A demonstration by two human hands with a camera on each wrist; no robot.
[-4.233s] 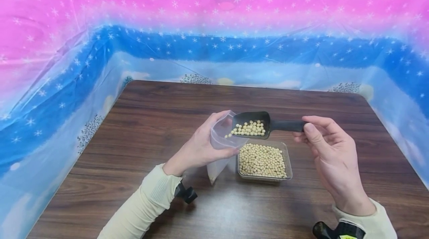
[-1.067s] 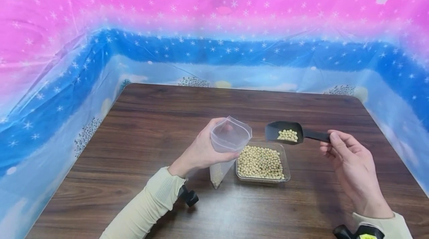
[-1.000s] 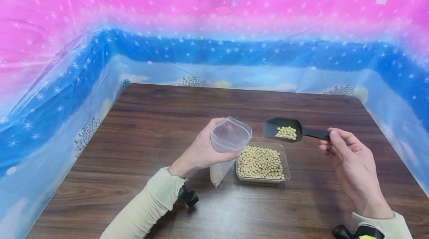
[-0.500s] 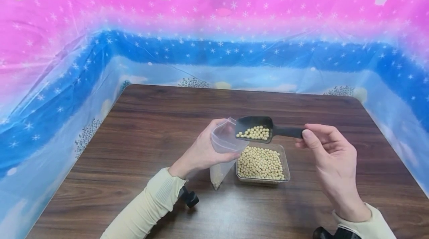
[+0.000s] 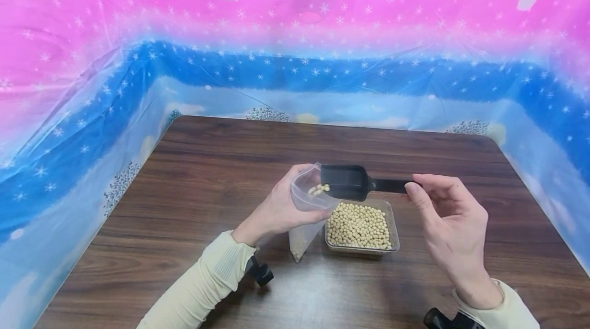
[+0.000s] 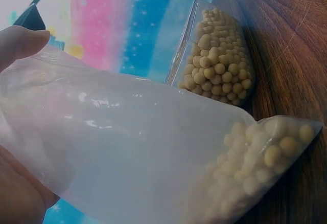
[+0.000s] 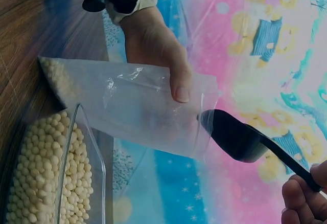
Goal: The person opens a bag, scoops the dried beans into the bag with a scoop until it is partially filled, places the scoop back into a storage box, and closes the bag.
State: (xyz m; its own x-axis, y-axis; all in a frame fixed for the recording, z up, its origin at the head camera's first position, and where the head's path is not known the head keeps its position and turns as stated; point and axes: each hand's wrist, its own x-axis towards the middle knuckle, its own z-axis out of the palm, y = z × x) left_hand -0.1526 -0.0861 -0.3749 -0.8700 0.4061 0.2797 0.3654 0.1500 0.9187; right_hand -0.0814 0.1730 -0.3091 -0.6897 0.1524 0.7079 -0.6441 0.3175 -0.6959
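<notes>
My left hand point(image 5: 276, 206) grips a clear zip bag point(image 6: 138, 137) round its upper part, keeping the mouth wide. Soybeans point(image 6: 255, 157) fill the bag's bottom end, which reaches down to the table. With thumb and fingers my right hand point(image 5: 454, 231) pinches the handle end of a black scoop point(image 5: 343, 183). The scoop is tipped steeply, its lip inside the bag's mouth. A few soybeans point(image 5: 319, 189) tumble off the lip into the bag. Just right of the bag stands a clear plastic box point(image 5: 394, 226) full of soybeans.
The dark wooden table point(image 5: 207, 165) carries the bag and the box. A pink and blue patterned cloth point(image 5: 295, 73) hangs round its far and side edges. A black wrist device point(image 5: 261, 271) sits on the left wrist.
The right hand has carried the scoop leftward to the bag's mouth and tilted it, so its soybeans have run out. The left hand and bag have stayed nearly still.
</notes>
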